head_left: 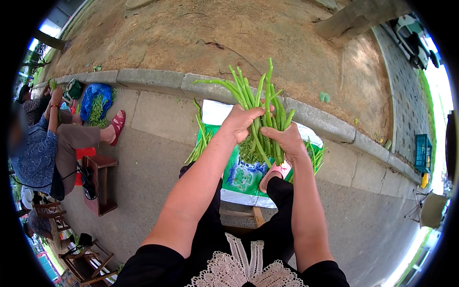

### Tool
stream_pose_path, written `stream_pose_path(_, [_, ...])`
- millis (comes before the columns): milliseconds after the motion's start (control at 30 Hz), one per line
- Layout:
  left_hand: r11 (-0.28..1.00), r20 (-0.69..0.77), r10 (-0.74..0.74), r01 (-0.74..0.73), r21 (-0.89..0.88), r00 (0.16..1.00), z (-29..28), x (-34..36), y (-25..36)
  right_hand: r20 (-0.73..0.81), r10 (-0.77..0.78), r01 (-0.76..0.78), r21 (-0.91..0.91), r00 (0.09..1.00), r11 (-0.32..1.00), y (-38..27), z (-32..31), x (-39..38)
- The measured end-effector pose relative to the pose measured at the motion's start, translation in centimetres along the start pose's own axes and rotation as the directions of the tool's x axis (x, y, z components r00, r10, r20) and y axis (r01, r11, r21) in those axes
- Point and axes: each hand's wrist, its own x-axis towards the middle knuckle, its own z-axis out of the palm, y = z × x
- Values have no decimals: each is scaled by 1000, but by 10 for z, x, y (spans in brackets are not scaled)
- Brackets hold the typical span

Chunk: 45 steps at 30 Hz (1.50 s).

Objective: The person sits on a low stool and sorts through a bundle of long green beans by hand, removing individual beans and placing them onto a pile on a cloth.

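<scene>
Under everything you have grey pavement, and on it a green, white and blue printed sack lies flat, its far edge toward the kerb. Above the sack you hold a bundle of long green stems, smooth, slender and bright, some slightly curved, their upper ends fanned unevenly past the far edge. More loose stems lie along the sack's left edge, and another lot along its right edge. Your left hand grips the bundle midway, thumb across it; your right hand closes around it lower down, its fingers mostly hidden. Between the edges, beneath your hands, sit fine green shreds.
</scene>
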Motion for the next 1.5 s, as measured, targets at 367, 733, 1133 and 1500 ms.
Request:
stream_pose_path(367, [993, -74, 30, -38, -113, 997, 0, 0, 4, -151, 59, -26, 211, 987, 977, -10, -28, 0])
stream_pose_path(733, [988, -53, 101, -107, -112, 993, -3, 5, -3, 56, -29, 33, -73, 998, 997, -5, -3, -6])
stream_pose_path(1133, [996, -54, 47, -51, -79, 997, 1, 3, -1, 71, -182, 194, -211, 981, 958, -3, -14, -1])
stream_pose_path(1500, [997, -11, 6, -5, 77, 1000, 2, 0, 2, -9, -50, 48, -197, 999, 979, -18, -22, -9])
